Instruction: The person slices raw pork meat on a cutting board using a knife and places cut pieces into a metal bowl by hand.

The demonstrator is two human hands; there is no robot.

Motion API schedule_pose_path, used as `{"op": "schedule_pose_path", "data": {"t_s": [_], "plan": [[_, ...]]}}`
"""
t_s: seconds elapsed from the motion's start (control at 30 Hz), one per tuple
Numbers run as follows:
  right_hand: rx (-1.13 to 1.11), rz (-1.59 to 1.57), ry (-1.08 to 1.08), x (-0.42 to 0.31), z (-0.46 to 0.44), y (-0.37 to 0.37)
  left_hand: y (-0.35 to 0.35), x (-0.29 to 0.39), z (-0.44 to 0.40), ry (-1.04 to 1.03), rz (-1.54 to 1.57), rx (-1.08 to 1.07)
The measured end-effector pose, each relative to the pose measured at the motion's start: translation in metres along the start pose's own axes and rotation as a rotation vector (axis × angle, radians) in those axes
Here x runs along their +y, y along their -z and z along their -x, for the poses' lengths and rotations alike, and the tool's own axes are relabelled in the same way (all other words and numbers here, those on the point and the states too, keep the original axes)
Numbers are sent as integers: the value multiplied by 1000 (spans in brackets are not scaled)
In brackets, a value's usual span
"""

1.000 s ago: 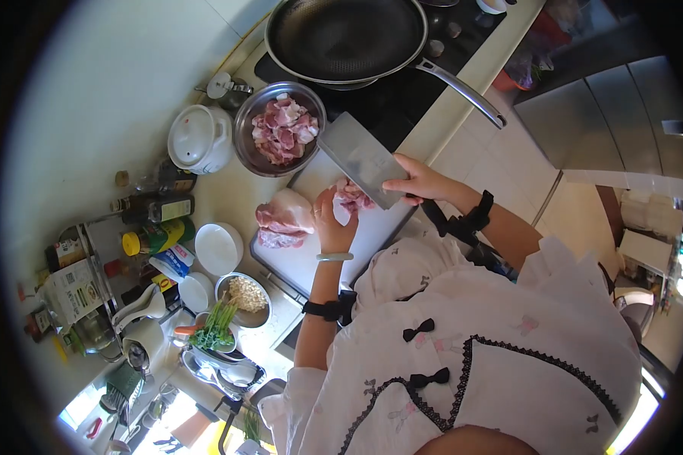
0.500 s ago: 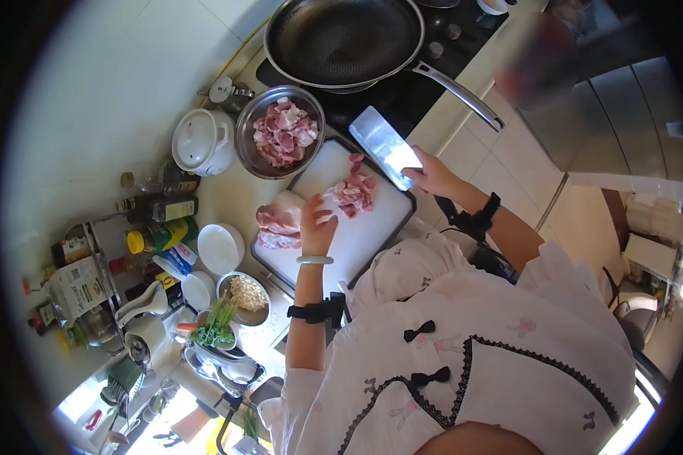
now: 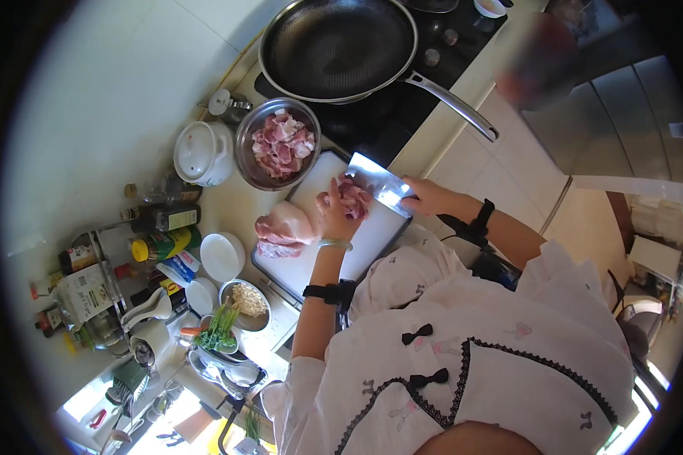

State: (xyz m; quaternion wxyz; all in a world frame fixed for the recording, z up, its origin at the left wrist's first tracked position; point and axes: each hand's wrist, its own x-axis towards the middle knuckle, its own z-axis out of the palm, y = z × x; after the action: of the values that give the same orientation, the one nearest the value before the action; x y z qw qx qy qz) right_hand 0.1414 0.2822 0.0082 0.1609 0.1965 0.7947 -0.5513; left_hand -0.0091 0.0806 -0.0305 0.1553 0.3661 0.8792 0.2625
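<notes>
My right hand [image 3: 425, 197] is closed around a cleaver [image 3: 378, 184], whose shiny blade lies beside the cut meat. Against the left side of the cut meat [image 3: 354, 199] rests my left hand [image 3: 336, 216], fingers curved round the pieces. Both are over the white cutting board [image 3: 357, 254]. A larger piece of meat [image 3: 283, 229] lies on the board, left of my left hand. Beyond the board, a steel bowl [image 3: 243, 155] holds many pieces of raw meat.
A large frying pan [image 3: 340, 49] sits on the black stove [image 3: 383, 125]. Along the wall stand a lidded white pot [image 3: 197, 152], bottles [image 3: 176, 218] and white bowls [image 3: 222, 257]. Nearer are a bowl of chopped pale food [image 3: 249, 299] and green vegetables [image 3: 218, 331].
My left hand has moved right from the large piece onto the cut meat. The cleaver has come down and left, and its blade is now next to the pieces.
</notes>
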Motion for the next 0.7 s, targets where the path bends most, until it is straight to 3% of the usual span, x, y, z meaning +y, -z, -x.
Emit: {"op": "schedule_pose_path", "data": {"t_s": [0.13,0.2,0.27,0.3,0.4,0.47,0.53,0.63,0.7], "plan": [[23,36,106,5,-5,-13,-1,6,0,-41,10,-14],[33,82,179,0,-10,-21,-13,-2,-3,-88,130,84],[-91,-51,-24,-17,-13,-26,-23,-9,-5,-60,137,139],[-107,-68,23,-17,-17,-31,-25,-14,-8,89,321,146],[-104,16,81,-22,-22,-36,-21,-22,-6,171,292,260],[-41,47,211,-31,-25,-37,0,-19,-7,69,159,294],[152,111,440,-41,-34,-37,24,-22,-23,64,247,335],[223,179,433,-81,-52,-20,61,-28,-56,22,336,394],[262,205,455,-97,-68,-10,84,-30,-81,37,188,507]]}}
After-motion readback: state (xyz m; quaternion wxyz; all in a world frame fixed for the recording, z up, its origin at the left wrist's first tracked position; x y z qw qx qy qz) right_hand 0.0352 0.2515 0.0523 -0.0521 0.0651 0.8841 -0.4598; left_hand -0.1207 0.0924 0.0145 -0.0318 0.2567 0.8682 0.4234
